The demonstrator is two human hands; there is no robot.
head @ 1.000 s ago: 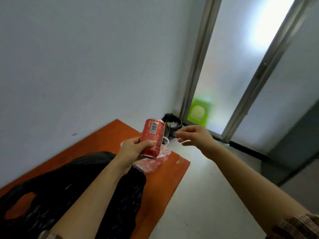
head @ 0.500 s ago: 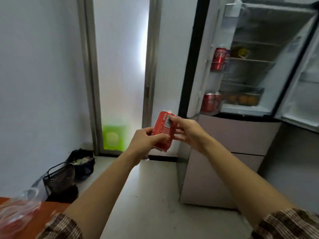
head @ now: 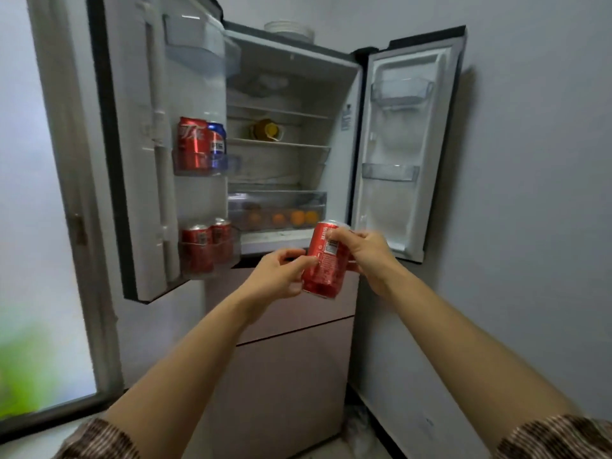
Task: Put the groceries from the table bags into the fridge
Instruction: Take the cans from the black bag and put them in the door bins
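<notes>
A red soda can (head: 326,261) is held in the air in front of the open fridge (head: 291,376), below its main compartment and not yet inside. It leans slightly, top towards the right. The left hand (head: 276,276) grips its lower half from the left, thumb and fingers curled round it. The right hand (head: 369,255) holds the upper half from the right, fingertips (head: 334,234) curled onto the top rim. Two hands on one small can reads as a hand-over, probably so that one hand can reach a shelf alone; which hand will keep it I cannot tell.

Both doors stand wide open, so every shelf is within reach. On the left door (head: 132,160) the middle bin (head: 205,165) holds a tall red can (head: 192,144) and a blue can (head: 217,144) side by side. The lower bin (head: 208,260) holds two more red cans (head: 197,248), touching or nearly so. Drinks seem to be gathered on this door, so it is the likely home for the held can.

Inside, a jar with a yellow lid (head: 266,130) sits on a middle shelf, and the clear crisper drawer (head: 276,198) below contains several oranges (head: 298,217). The right door (head: 407,144) carries clear bins (head: 389,172) whose contents I cannot make out. A stack of white plates (head: 288,28) rests on top of the fridge, at the far edge
</notes>
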